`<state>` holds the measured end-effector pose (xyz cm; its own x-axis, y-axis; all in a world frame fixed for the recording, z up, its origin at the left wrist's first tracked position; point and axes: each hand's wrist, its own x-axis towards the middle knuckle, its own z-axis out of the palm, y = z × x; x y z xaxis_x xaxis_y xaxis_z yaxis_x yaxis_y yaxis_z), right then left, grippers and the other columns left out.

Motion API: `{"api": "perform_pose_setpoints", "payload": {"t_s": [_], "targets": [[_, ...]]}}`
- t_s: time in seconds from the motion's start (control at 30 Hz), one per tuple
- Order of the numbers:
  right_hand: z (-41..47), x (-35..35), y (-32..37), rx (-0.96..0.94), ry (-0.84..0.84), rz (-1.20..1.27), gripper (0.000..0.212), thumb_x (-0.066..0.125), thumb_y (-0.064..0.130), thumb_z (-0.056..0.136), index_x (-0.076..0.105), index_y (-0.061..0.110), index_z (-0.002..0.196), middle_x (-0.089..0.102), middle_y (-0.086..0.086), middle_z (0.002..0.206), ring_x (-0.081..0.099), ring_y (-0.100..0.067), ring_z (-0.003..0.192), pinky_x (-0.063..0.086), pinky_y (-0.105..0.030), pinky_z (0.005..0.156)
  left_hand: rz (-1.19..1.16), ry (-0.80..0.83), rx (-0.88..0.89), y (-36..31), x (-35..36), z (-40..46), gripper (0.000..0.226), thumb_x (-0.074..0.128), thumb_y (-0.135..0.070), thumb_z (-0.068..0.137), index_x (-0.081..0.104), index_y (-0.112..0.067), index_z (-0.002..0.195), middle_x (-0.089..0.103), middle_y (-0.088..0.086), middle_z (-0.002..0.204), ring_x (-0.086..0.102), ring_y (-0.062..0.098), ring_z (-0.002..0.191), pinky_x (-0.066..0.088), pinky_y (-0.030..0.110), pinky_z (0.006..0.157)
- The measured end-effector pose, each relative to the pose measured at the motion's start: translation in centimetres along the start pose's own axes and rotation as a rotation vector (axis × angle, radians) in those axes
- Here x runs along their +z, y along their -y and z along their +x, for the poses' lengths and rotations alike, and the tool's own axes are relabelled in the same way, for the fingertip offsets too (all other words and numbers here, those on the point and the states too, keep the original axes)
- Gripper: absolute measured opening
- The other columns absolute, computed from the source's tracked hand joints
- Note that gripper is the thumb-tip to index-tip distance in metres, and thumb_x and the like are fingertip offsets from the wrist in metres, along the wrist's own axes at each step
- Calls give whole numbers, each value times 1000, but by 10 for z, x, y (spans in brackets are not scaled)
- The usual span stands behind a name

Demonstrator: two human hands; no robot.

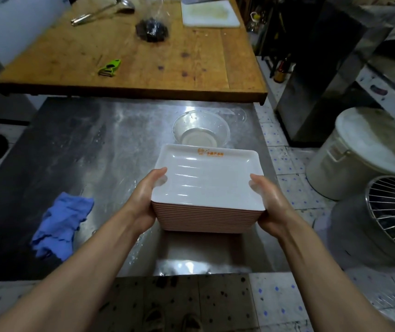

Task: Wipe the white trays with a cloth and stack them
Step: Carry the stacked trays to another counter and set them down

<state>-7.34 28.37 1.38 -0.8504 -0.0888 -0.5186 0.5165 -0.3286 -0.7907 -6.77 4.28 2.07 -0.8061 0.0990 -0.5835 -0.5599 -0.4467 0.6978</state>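
A stack of several white trays (206, 178) with pinkish-brown undersides is held over the right part of the steel table (110, 144); the top tray carries an orange logo at its far edge. My left hand (143, 200) grips the stack's left side, thumb on the top tray's rim. My right hand (268, 204) grips the right side the same way. A crumpled blue cloth (60, 226) lies on the table to the left, apart from both hands.
A clear glass bowl (201, 130) with some water stands just beyond the stack. Behind is a wooden table (143, 58) with a green peeler (110, 67), a ladle, a bag and a white cutting board. A lidded bucket (359, 154) and a wire-topped drum stand right.
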Motion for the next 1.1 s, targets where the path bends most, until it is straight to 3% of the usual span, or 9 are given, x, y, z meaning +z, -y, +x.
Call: {"api": "perform_pose_setpoints", "payload": {"t_s": [0.1, 0.2, 0.33, 0.5, 0.7, 0.87, 1.0, 1.1], "targets": [[-1, 2, 4, 2, 5, -3, 25, 47, 29, 93, 64, 14, 100, 72, 0, 87, 69, -13, 74, 51, -25, 62, -14, 14, -1, -2, 0, -2, 42, 50, -35, 90, 58, -8, 122, 57, 12, 121, 62, 22, 90, 48, 31, 76], [-2, 5, 7, -4, 5, -15, 23, 46, 29, 94, 64, 14, 99, 72, 2, 84, 69, -12, 74, 51, -23, 60, -11, 25, 8, -6, -1, -4, 41, 50, -34, 90, 57, -9, 121, 56, 12, 122, 61, 22, 92, 47, 32, 79], [-3, 8, 8, -2, 9, -21, 25, 43, 23, 94, 66, 13, 99, 74, -2, 92, 70, -14, 79, 53, -26, 67, 7, 40, 19, -15, -1, -6, 28, 51, -35, 89, 63, -13, 102, 63, 8, 106, 65, 20, 82, 48, 31, 72], [-5, 16, 8, 23, 13, -22, 27, 39, 17, 93, 65, 9, 101, 74, -8, 94, 71, -18, 81, 51, -32, 71, 32, 40, -34, -21, -7, -9, 28, 51, -38, 86, 62, -17, 102, 67, 3, 94, 65, 19, 74, 46, 30, 63], [-2, 29, 1, 58, 15, -16, 23, 41, 17, 92, 62, 10, 88, 72, -3, 67, 68, -14, 58, 50, -20, 49, -3, 66, -26, -22, -21, -14, 28, 49, -31, 87, 66, -12, 98, 71, 5, 84, 68, 18, 67, 50, 27, 56], [-1, 39, -6, 62, -11, -50, 29, 41, 14, 88, 59, 5, 109, 70, -12, 93, 65, -25, 84, 51, -34, 74, -1, 56, 19, -23, -31, -16, 27, 50, -28, 87, 67, -10, 98, 72, 6, 86, 69, 19, 71, 51, 28, 61], [-4, 40, -13, 90, -2, -37, 32, 42, 14, 86, 59, 5, 111, 69, -12, 96, 64, -26, 84, 48, -33, 71, 33, 43, 56, -21, -37, -17, 31, 59, -29, 75, 67, -9, 97, 71, 8, 88, 69, 21, 74, 50, 33, 75], [-3, 39, -11, 105, -12, -27, 26, 46, 18, 86, 58, 8, 107, 65, -9, 94, 62, -22, 78, 48, -31, 65, 118, 83, 27, -21, -41, -17, 34, 61, -35, 68, 69, -13, 92, 72, 6, 86, 69, 18, 71, 48, 32, 71]]}}
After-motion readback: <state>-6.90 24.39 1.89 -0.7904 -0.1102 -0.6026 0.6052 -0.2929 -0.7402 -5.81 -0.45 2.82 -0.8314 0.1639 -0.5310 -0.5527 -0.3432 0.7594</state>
